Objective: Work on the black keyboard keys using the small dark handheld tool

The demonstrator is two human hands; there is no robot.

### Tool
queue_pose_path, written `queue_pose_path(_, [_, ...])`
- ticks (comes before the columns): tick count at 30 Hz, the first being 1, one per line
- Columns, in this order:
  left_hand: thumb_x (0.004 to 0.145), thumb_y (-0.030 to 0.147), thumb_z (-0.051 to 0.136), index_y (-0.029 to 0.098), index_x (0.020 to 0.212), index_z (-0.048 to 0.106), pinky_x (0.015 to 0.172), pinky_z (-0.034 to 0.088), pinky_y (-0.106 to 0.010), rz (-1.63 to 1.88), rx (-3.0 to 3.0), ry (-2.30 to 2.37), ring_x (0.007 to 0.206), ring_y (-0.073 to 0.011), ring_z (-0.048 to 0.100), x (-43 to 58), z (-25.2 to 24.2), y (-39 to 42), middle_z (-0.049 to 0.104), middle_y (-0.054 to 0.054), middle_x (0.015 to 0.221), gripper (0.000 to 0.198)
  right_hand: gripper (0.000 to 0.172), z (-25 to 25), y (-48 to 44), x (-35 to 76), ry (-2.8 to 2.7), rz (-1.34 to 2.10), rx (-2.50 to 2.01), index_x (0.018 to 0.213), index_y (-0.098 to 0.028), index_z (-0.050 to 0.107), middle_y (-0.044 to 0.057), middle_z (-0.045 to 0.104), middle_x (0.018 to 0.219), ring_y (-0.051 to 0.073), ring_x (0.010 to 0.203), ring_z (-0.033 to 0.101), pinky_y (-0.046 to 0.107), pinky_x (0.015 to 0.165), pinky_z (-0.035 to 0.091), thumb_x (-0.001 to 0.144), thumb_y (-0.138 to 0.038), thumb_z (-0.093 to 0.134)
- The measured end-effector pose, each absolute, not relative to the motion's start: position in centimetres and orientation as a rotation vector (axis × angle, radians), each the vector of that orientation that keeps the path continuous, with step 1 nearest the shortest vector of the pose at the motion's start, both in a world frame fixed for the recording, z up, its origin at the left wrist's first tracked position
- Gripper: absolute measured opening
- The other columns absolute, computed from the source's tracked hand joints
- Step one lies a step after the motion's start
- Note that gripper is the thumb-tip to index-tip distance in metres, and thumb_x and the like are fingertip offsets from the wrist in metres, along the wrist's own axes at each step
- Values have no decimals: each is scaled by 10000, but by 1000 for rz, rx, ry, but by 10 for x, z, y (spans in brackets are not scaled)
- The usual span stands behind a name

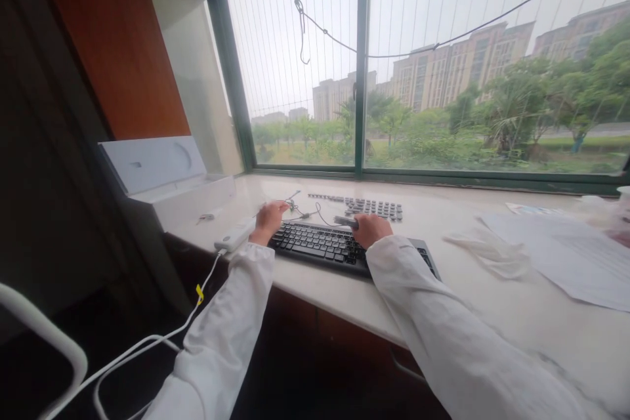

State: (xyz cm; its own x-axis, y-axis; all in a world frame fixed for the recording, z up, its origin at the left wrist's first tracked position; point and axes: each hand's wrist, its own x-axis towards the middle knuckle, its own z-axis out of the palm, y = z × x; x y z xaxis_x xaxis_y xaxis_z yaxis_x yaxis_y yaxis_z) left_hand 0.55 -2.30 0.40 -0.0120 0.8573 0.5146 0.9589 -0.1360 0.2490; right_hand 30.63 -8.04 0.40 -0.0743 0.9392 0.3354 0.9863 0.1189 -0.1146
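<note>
My white sleeves (216, 341) came in from the bottom of the view. Low on my left, a white chair arm (44, 325) curved up, and a white cable (162, 335) with a yellow clip (199, 294) ran to a long white gadget (235, 235) on the pale stone counter (516, 328).

My left hand (270, 222) was curled and sat just above that gadget, at the left end of a black keyboard (315, 246). I could not tell if it had hold of anything. My right hand (370, 230) was almost closed, and it held a small gray thing (345, 222) over the top of the keyboard.

Thin dark wires (308, 213) lay just behind the keyboard, beside rows of loose black keys (374, 209). To the left stood an open white box (162, 174), and I could not see what was in it. To the right lay a crumpled white glove (487, 252) and some papers (556, 252). A cup (625, 200) stood at the far right edge. Past the counter was a big window (361, 59), with trees and tall buildings outside.
</note>
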Motion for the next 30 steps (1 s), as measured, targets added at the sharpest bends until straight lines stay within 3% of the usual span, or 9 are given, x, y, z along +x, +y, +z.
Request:
queue_pose_path(10, [924,376,528,347,944,759,709,448,-237,-620,-2367,-1710,926,-164,636,-3,1,-39,694,34,1127,234,237,4,-80,306,-2051,-207,-1854,899,-219,701,107,717,893,249,807,669,322,683,430,861,-293,480])
queue_pose_path(20, [859,316,625,332,855,780,752,457,-253,-722,-2418,-1703,880,-167,640,-7,-6,-27,724,15,1028,156,213,-5,-73,303,-2012,-144,-1685,782,-223,712,70,711,754,223,722,649,287,628,377,843,-306,525])
queue_pose_path(25, [853,326,634,334,862,779,760,464,-266,-790,-2445,-1721,901,-179,639,-8,-7,-27,725,13,1022,146,414,-7,-70,293,-1849,225,-1301,703,-209,711,23,624,620,162,610,576,278,628,390,876,-523,503])
queue_pose_path(30, [840,327,650,333,854,772,791,467,-271,-813,-2439,-1769,909,-178,640,-7,-7,-28,725,20,1015,123,478,11,-52,250,-1378,910,-886,727,-179,619,-76,330,473,74,418,301,237,427,264,750,-657,629])
